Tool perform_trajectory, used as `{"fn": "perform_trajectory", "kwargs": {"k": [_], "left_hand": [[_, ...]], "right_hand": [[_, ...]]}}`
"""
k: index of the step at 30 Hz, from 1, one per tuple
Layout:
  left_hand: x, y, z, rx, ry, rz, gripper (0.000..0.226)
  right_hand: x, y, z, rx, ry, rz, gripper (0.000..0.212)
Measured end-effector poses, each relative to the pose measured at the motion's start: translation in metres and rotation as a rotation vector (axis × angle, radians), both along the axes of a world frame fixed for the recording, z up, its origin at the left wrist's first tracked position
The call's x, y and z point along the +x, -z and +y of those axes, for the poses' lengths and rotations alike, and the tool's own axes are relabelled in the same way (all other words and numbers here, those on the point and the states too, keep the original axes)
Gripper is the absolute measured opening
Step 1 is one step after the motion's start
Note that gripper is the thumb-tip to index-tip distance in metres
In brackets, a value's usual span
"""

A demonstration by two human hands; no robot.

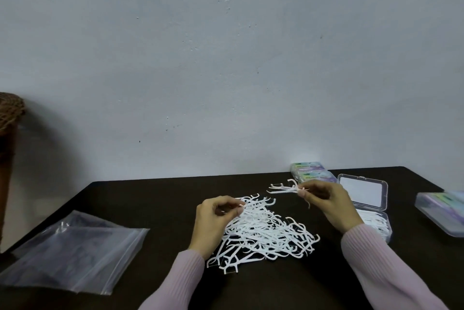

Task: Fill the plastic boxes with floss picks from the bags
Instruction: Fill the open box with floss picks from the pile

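Right now the right hand [326,199] pinches a small bunch of floss picks [282,187] by their handle ends, heads fanned out to the left, lifted clear of the desk [155,199]. The left hand [216,211] has its fingers curled at the top edge of the loose pile of picks [263,231], pinching one or two strands of it. These picks look very light, thin and springy; their hooked heads tangle readily, so the straight handles are the sensible place to take hold, with the picks lined up before they are laid down. Both wrists are raised, forearms in pink sleeves angling in from the bottom of the view, with the right hand farther from the body than the left. Just right of the raised bunch stands the open plastic box [361,194], its lid up and some picks already lying in its tray. Closed boxes [313,174] are stacked behind the right hand, another box [442,211] lies at far right, and flat clear bags [72,252] lie at left.
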State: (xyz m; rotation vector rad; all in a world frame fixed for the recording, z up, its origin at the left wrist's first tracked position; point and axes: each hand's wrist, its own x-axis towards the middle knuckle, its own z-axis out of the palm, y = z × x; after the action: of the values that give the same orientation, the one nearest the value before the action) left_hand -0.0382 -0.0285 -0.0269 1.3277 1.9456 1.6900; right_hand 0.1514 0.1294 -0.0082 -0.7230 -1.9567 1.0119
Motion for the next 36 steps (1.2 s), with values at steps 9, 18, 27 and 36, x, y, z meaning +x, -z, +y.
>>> {"fn": "perform_trajectory", "kwargs": {"k": [9, 18, 27, 36], "left_hand": [[0.059, -0.010, 0.048, 0.022, 0.176, -0.068, 0.017], [0.126, -0.001, 0.108, 0.004, 0.182, -0.071, 0.016], [0.147, 0.015, 0.131, -0.055, 0.235, 0.080, 0.016], [0.144, 0.021, 0.141, 0.004, 0.202, 0.145, 0.017]], "right_hand": [[0.071, -0.010, 0.023, -0.013, 0.270, -0.128, 0.016], [0.111, 0.006, 0.041, -0.105, 0.355, -0.354, 0.019], [0.116, 0.008, 0.046, -0.080, 0.274, -0.434, 0.022], [0.117, 0.011, 0.050, -0.076, 0.312, -0.365, 0.020]]}}
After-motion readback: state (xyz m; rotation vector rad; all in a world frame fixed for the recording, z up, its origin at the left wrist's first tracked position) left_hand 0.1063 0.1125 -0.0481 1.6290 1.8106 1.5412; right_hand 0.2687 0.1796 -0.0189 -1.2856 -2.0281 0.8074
